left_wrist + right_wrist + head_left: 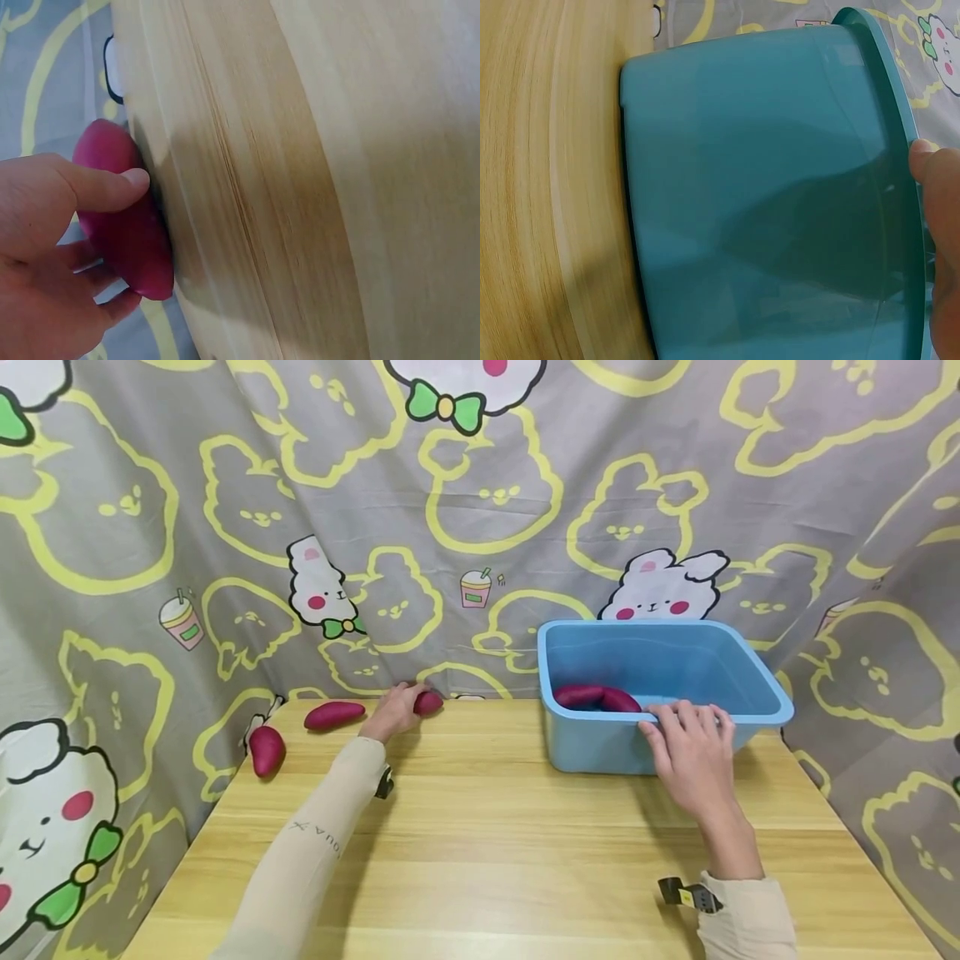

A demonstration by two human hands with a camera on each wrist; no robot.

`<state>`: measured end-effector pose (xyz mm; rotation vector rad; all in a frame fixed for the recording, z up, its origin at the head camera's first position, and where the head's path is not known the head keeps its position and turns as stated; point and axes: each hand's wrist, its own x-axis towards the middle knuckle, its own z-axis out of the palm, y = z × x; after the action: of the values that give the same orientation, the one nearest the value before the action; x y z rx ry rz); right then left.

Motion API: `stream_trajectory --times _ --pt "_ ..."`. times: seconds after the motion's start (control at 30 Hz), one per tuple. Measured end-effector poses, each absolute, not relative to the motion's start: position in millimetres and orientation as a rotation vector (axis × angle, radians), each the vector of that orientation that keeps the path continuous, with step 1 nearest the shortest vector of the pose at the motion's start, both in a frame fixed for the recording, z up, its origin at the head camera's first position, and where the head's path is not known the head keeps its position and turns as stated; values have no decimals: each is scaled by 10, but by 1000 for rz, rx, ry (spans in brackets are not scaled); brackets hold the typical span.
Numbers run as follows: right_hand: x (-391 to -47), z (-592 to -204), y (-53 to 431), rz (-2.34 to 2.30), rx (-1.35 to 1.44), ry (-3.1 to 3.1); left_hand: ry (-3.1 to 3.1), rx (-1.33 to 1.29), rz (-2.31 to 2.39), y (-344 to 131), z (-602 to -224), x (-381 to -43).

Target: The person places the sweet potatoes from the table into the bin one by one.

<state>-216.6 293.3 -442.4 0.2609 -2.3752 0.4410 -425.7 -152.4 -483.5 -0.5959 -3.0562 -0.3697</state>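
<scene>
In the head view, left of centre, the left hand grasps a smooth magenta sweet potato at the back edge of the pale wooden surface; its uncovered end points right. Farther left, a slender magenta sweet potato lies nearly level across the frame, and a plump magenta sweet potato lies with its long axis nearly up and down. Right of centre, the right hand grips the front rim of a light-blue plastic bin holding magenta sweet potatoes.

In the left wrist view, thumb and fingers clasp the sweet potato at left; its long axis slants from upper left to lower right, narrower end lower right.

In the right wrist view, the thumb presses the bin's rim at right.
</scene>
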Motion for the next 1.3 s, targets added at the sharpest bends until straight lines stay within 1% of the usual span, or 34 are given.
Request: stream_trajectory --times 0.27,0.47,0.8,1.3 --pt "-2154 -4439 2940 425 263 -2368 -3026 -584 -529 -1581 -4854 -4187" --pt "-2167 -4445 2920 430 276 -2363 -3014 -520 -627 -1628 -4857 -4107" --pt "-2148 -4431 2919 434 259 -2373 -2912 -548 -729 -1585 -4692 -3966" --pt "-2158 -4431 2928 422 256 -2370 -2813 -558 -746 -1541 -4489 -3871"
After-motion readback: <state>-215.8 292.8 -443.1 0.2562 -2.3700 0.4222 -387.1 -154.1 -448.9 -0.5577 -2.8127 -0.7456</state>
